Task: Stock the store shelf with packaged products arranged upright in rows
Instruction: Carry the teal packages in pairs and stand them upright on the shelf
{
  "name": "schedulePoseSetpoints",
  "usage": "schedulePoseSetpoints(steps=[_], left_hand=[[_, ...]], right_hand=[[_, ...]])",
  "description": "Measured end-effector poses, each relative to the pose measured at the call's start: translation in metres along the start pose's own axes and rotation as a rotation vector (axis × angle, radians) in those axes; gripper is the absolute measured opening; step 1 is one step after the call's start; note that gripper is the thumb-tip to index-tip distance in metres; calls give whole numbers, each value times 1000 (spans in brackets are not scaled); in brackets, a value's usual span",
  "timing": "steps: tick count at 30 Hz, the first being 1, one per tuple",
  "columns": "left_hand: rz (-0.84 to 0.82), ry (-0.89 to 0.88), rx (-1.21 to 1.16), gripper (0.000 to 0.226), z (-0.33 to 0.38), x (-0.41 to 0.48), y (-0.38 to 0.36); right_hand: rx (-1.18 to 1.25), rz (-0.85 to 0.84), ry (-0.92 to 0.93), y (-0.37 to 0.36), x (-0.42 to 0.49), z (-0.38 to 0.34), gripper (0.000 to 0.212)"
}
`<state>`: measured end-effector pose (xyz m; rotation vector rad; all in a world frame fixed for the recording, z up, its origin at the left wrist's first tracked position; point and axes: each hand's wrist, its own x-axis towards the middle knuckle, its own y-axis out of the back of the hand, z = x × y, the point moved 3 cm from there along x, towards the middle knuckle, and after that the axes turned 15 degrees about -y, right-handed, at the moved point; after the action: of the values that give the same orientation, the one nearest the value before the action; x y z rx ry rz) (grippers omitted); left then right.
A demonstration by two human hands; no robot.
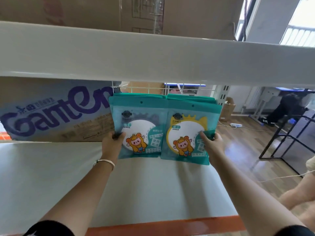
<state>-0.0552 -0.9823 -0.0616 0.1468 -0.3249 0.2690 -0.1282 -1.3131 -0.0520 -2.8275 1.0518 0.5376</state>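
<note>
Two rows of teal mirror packets stand upright side by side on the white shelf (51,176), against a wire back grid. The left row's front packet (141,123) shows a white round mirror and a cartoon figure. The right row's front packet (189,128) shows a yellow-rimmed mirror. My left hand (113,142) grips the left packet at its lower left edge, thumb on its face. My right hand (212,143) grips the right packet at its lower right edge. Several more packets stand behind each front one.
A large cardboard box (56,109) with purple lettering stands on the shelf left of the packets. An upper white shelf (153,57) spans overhead with cartons on it. The shelf's orange front edge (163,226) is near me. A black metal frame (288,138) stands on the wooden floor at right.
</note>
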Motion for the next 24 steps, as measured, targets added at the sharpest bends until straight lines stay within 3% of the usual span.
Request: schedulePoseSetpoints(steps=[6, 9, 12, 16, 19, 24], left_hand=[[5, -55, 100, 13, 1, -2, 0], [1, 8, 108, 33, -5, -4, 10], [-92, 39, 141, 36, -3, -15, 17], [-342, 37, 243, 29, 6, -35, 33], [-529, 68, 335, 19, 5, -50, 49], [-598, 12, 469, 49, 7, -63, 74]], right_hand=[[-77, 28, -7, -2, 7, 6, 39], [-135, 34, 6, 1, 5, 14, 58], [-187, 90, 26, 4, -8, 17, 63], [-267, 156, 103, 0, -37, 23, 50], [-450, 72, 107, -4, -60, 41, 36], [-642, -7, 74, -3, -98, 75, 32]])
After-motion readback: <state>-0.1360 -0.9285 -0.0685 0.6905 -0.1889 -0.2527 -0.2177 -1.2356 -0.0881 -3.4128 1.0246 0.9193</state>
